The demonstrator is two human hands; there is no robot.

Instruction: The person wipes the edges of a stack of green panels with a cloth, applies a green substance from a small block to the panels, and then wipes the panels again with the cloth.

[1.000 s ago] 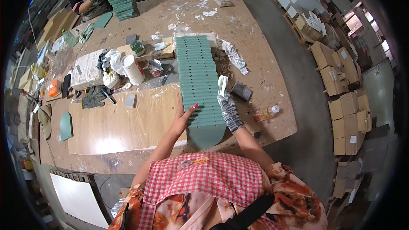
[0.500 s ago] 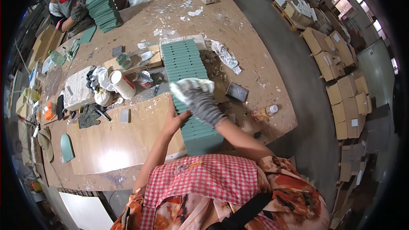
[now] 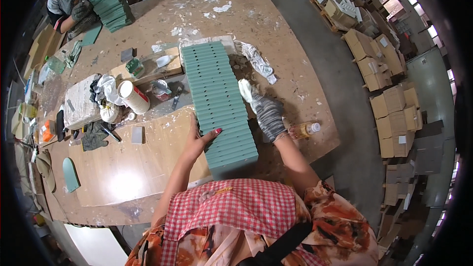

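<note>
A long row of green boards (image 3: 215, 83), packed face to face with small dark holes along their edges, lies on the table in front of me. My left hand (image 3: 198, 138), bare, grips its left side, the thumb on top and the fingers down the side. In a grey knitted glove, my right hand (image 3: 267, 116) is just right of the row, closed on a white cloth (image 3: 246, 90). The cloth is at the row's right edge; whether it touches the boards I cannot tell.
A bottle of amber liquid (image 3: 304, 130) stands right of my right hand. Left of the row are a white canister (image 3: 133, 97), an open tin (image 3: 161, 89) and a loose glove (image 3: 95, 137). Another rag (image 3: 257, 61) lies beyond. At far left, a co-worker's gloved hands (image 3: 83, 12) handle green boards (image 3: 112, 7).
My right hand has moved with the cloth from the top of the row to its right side, uncovering the middle boards. My left hand stays at the left side.
</note>
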